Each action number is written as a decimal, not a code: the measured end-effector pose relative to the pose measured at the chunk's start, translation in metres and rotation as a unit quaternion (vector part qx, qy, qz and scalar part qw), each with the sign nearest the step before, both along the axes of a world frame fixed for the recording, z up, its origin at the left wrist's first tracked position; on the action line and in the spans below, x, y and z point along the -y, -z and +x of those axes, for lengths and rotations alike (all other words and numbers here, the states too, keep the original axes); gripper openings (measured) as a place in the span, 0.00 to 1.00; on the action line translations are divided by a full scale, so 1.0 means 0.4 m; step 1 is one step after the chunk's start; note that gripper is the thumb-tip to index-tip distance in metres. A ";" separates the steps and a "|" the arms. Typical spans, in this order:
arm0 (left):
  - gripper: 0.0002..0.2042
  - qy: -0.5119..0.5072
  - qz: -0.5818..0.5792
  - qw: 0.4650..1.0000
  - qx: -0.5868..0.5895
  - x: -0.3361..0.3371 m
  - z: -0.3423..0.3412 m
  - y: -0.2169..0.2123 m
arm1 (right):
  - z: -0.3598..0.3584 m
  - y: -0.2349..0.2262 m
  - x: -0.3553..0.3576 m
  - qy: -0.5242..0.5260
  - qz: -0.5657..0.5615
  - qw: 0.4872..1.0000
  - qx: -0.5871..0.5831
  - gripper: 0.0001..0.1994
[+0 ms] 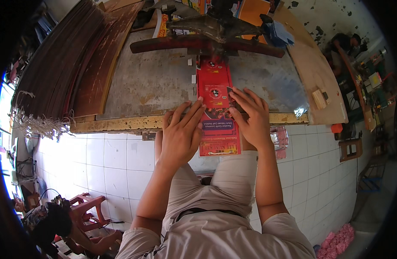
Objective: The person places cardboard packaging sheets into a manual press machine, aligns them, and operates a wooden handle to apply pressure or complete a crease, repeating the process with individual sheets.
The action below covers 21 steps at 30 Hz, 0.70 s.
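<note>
A long red printed card strip (216,108) lies on the metal-topped desk (155,82), its near end overhanging the yellow edge at six o'clock. The left hand (181,134) and right hand (250,118) press flat on it, fingers spread, gripping nothing. It looks light, thin and bendable; best steered by its side edges.

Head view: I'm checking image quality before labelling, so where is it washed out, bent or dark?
Head view: the white tiled floor at left is overexposed, the bench edge bows from fisheye distortion, the corners go black, and the red printed card under both hands stays sharp.
</note>
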State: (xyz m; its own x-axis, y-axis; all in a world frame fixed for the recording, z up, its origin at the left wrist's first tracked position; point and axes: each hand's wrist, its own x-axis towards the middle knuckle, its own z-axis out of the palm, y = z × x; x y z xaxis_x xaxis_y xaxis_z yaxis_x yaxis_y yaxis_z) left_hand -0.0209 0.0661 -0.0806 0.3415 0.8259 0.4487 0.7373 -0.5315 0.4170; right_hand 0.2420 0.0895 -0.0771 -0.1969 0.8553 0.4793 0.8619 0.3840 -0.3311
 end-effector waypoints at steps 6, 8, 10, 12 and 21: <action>0.24 -0.002 -0.008 1.000 -0.001 0.001 0.001 0.000 | 0.000 0.001 -0.001 0.001 0.001 1.000 -0.004 0.23; 0.25 -0.002 -0.013 1.000 -0.002 0.002 0.002 -0.004 | -0.001 0.001 -0.001 0.002 0.000 1.000 -0.005 0.23; 0.25 -0.002 -0.014 1.000 -0.003 0.001 0.001 -0.002 | -0.002 0.000 -0.001 0.003 -0.002 1.000 -0.005 0.23; 0.25 -0.003 -0.015 1.000 -0.004 0.001 0.001 0.000 | -0.003 -0.002 -0.001 0.004 -0.004 1.000 -0.005 0.23; 0.25 -0.009 -0.012 1.000 -0.007 0.001 0.005 -0.001 | -0.004 -0.003 0.000 0.006 -0.005 1.000 -0.005 0.23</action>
State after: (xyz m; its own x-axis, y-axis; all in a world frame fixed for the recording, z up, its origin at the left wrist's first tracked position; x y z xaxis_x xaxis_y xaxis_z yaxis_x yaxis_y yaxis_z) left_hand -0.0188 0.0656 -0.0803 0.3328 0.8421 0.4243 0.7518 -0.5085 0.4197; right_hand 0.2405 0.0896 -0.0760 -0.1814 0.8628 0.4718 0.8636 0.3692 -0.3432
